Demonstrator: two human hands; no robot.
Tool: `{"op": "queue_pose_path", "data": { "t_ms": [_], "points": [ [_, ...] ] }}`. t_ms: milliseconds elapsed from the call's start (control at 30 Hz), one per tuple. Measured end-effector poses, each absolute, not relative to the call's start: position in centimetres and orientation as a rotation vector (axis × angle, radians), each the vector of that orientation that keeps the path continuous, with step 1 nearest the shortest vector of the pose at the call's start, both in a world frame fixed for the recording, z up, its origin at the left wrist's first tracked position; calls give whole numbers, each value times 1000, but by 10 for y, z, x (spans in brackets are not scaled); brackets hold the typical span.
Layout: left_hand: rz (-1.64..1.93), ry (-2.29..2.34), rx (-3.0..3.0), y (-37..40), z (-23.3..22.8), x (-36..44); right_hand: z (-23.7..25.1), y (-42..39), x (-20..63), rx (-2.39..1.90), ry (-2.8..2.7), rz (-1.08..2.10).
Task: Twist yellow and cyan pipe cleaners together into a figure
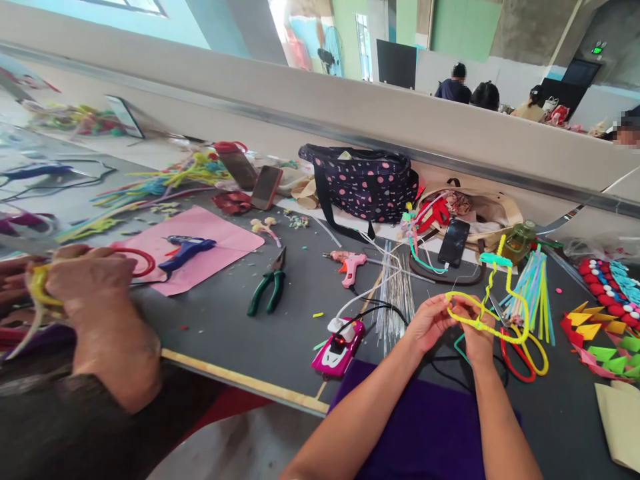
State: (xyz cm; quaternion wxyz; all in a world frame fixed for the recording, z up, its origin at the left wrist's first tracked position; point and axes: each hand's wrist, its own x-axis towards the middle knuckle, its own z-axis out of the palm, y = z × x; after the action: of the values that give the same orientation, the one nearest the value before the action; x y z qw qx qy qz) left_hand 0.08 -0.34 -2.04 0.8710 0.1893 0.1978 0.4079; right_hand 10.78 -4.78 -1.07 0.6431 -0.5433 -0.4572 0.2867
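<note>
My left hand (429, 321) and my right hand (477, 333) both pinch a bent yellow pipe cleaner shape (493, 307) above the dark table (280, 333). A teal pipe cleaner piece (495, 260) is attached at its top. Red and yellow pipe cleaner loops (525, 353) lie on the table just right of my hands. A purple felt sheet (425, 427) lies under my forearms. A bundle of thin metal wires (395, 293) lies left of my left hand.
A co-worker's hand (90, 280) at the left works on yellow material. Green pliers (270, 287), a pink glue gun (350, 263), a blue glue gun (187, 248) on pink paper, a pink power strip (340, 347), a dotted bag (365, 183) and phones lie about.
</note>
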Motion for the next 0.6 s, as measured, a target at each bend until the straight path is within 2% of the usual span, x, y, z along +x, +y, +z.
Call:
{"op": "queue_pose_path", "data": {
  "t_ms": [267,600],
  "points": [
    [702,417,467,-3,-22,0,1,-52,112,-1253,-1257,673],
    [724,441,508,-7,-17,0,-7,-53,104,-1324,-1095,428]
  ]
}}
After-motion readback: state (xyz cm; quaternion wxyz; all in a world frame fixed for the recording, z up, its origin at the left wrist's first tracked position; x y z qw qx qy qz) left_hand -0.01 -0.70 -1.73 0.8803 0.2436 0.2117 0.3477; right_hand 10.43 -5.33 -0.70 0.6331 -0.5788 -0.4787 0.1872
